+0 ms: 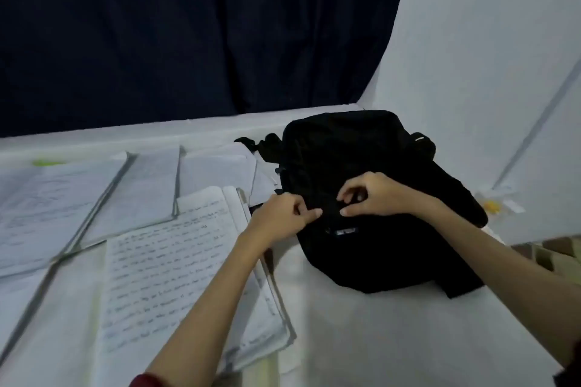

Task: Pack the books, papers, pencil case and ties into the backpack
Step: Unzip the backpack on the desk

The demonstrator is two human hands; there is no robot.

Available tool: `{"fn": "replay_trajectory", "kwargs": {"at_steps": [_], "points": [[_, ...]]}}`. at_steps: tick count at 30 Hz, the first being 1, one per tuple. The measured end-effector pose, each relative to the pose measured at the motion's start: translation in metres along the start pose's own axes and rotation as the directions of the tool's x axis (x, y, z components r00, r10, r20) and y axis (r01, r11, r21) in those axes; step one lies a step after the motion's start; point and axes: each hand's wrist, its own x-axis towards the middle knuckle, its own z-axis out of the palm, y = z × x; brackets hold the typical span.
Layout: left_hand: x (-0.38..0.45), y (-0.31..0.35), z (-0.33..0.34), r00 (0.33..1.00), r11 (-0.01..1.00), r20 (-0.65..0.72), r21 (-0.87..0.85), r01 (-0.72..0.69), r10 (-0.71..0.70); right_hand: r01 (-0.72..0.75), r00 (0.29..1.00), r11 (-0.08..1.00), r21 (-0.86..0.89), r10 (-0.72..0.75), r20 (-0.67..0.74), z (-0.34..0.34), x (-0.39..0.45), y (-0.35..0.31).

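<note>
A: Item one, nearest?
B: Handwritten papers (176, 267), long axis running away from the person, left of the bag.
A: Hands?
B: Left hand (283, 214) and right hand (374, 195) both pinch the black backpack (371, 254) at its front, seemingly at a zipper; fingers curled, thumbs nearly facing.
A: Nearer the papers?
B: The left. More sheets (217, 170) lie beyond.

I note dim, cool, even light and soft shadows. Overall focus is soft, the handwriting is unreadable, wide-angle bending shows at edges, and dark fabric detail is lost.
</note>
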Motion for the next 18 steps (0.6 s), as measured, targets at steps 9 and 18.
{"fn": "replay_trajectory", "kwargs": {"at_steps": [9,18], "points": [[-0.008,-0.001,0.051,0.95,0.932,-0.118,-0.261,0.252,-0.29,0.081,0.983,0.996,-0.022,-0.076,0.166,0.045,0.009,0.013],[-0.015,-0.001,0.042,0.907,0.682,0.015,-0.654,0.328,-0.421,0.167,0.979,0.986,0.019,-0.168,0.115,0.044,0.017,0.015]]}}
